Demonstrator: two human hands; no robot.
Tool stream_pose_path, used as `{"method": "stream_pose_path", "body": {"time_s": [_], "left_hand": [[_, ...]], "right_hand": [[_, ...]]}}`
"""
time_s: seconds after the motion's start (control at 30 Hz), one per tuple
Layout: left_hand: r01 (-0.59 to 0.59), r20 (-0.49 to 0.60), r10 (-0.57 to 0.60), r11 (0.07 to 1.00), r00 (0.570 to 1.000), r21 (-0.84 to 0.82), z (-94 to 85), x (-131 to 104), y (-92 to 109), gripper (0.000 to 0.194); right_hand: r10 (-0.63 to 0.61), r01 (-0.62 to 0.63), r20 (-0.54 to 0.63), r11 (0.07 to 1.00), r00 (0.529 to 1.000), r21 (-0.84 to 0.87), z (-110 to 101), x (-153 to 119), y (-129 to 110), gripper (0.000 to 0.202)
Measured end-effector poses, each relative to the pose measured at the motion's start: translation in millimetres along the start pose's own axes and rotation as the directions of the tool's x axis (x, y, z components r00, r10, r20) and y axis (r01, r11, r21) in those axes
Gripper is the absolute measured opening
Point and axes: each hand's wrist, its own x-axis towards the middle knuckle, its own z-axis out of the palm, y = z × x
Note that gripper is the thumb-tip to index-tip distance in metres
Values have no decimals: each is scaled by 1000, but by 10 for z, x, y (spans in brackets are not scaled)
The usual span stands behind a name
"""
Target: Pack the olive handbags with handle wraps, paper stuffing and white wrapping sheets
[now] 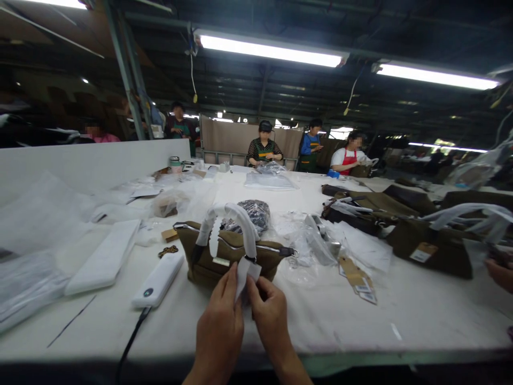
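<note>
An olive-green handbag (228, 246) stands upright on the white table, its curved handles (236, 216) wrapped in white foam. At the lower end of the right side of the handle is a small white sheet (247, 271). My left hand (222, 315) grips this sheet from the left, fingers pressed together. My right hand (270, 313) pinches its right part between thumb and bent fingers. Both hands are in front of the bag and close together.
A white power bank (158, 280) with a black cable lies left, beside folded white foam (104, 256). Clear plastic (300, 246) and cardboard tags (357, 279) lie right. More olive bags (430, 240) and another person's hand (500, 274) are far right. Several people are beyond the table.
</note>
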Motion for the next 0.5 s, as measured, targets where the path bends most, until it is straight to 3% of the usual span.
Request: {"method": "stream_pose_path", "body": {"time_s": [0.23,0.4,0.5], "left_hand": [[-73,-122,88,990,989,121,95,-38,14,51],[-237,-69,252,955,965,176,82,-54,-61,74],[-276,-41,285,949,958,152,82,-66,-63,78]], "right_hand": [[79,-86,79,992,994,88,17,-16,-1,48],[-3,-10,112,994,994,109,9,-30,35,46],[-39,33,107,998,993,57,30,-42,69,50]]}}
